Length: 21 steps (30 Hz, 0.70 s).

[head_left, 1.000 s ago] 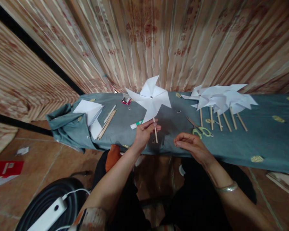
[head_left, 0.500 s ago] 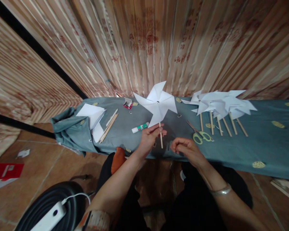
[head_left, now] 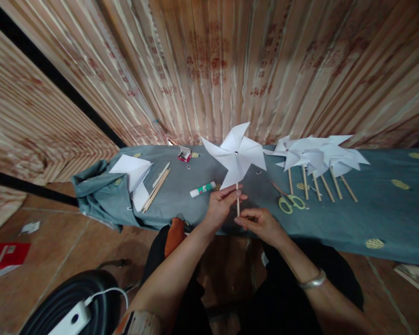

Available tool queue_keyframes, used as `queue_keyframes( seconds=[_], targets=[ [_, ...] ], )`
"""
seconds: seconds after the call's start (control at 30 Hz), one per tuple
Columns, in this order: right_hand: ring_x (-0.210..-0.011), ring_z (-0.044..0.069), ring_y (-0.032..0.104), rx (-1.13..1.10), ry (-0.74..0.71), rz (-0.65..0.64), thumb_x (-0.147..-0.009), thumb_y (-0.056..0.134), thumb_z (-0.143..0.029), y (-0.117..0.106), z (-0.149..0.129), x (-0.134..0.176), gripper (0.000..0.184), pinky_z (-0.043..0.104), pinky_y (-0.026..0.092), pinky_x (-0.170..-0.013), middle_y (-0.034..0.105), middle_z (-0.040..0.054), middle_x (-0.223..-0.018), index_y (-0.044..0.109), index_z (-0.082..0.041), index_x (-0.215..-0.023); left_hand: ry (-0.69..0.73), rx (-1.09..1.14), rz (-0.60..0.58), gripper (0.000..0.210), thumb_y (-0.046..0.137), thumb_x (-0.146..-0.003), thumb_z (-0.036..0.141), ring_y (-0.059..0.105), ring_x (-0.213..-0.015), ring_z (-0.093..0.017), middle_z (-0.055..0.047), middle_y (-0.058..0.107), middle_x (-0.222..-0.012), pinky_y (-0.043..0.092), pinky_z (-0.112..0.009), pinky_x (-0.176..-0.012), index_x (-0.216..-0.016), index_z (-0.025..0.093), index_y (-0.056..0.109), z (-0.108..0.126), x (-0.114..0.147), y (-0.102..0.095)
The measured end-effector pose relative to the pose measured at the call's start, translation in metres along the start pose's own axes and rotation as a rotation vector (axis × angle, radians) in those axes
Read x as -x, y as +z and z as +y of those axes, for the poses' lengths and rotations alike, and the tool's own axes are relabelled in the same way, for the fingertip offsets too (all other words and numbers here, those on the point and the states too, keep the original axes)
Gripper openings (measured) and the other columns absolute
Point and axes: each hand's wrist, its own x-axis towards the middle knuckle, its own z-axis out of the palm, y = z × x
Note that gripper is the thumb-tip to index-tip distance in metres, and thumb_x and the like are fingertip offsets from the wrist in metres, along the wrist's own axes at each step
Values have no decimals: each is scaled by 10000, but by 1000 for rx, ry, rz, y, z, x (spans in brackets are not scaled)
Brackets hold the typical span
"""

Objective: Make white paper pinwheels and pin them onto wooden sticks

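A white paper pinwheel (head_left: 240, 160) with a silver pin at its centre stands upright over the table, blades facing me. My left hand (head_left: 220, 204) is closed around the upper part of its wooden stick (head_left: 238, 204), just under the blades. My right hand (head_left: 260, 224) pinches the lower end of that same stick between thumb and fingers. Left of the pinwheel lies a glue stick (head_left: 202, 189) with a green label. Scissors (head_left: 290, 201) with pale green handles rest to the right of my right hand.
Several finished pinwheels (head_left: 317, 153) lie overlapping at the right on the grey-green cloth (head_left: 380, 204). Leftward are folded white papers (head_left: 131, 170), wooden sticks (head_left: 156, 191), a white pen (head_left: 161, 174) and a small red pin box (head_left: 185, 154). A pleated curtain (head_left: 216, 70) hangs behind.
My right hand has moved left and closed on the stick's lower end. The pinwheel and my left hand have shifted slightly right in view.
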Motion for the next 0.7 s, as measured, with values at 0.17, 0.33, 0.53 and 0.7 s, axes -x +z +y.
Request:
queue_keyframes(
  seconds=[0.17,0.33,0.53,0.7],
  targets=[
    [-498,106,436,15,-32,68,-800,613,-486,-1,3,-3,382,252,312,-506,544,-21,-510,586,-199,-550,-11,12,16,428,867,-586,410,699,-806,-193,-79,772,-818,512,-299,-767,-924,160,782,-3,4,-3],
    [-506,113,469,29,-29,108,-795,625,-498,3,4,-3,382,253,337,-514,565,-19,-516,605,-199,-558,-1,-24,58,356,882,-539,371,657,-713,-151,-48,762,-775,510,-277,-716,-823,176,796,-4,4,-7],
    [-552,142,559,-41,-32,210,-755,686,-537,-15,5,-2,345,259,418,-538,656,4,-588,731,-197,-728,9,-102,67,329,877,-539,373,603,-620,-120,-28,740,-705,501,-260,-664,-797,184,804,0,4,-9],
    [-727,179,665,-220,-121,751,-713,766,-460,-59,9,-7,275,312,527,-705,731,28,-757,735,-217,-840,-48,-108,11,316,892,-521,359,622,-641,-133,-30,748,-713,506,-267,-676,-773,190,803,-5,9,-11]
  ],
)
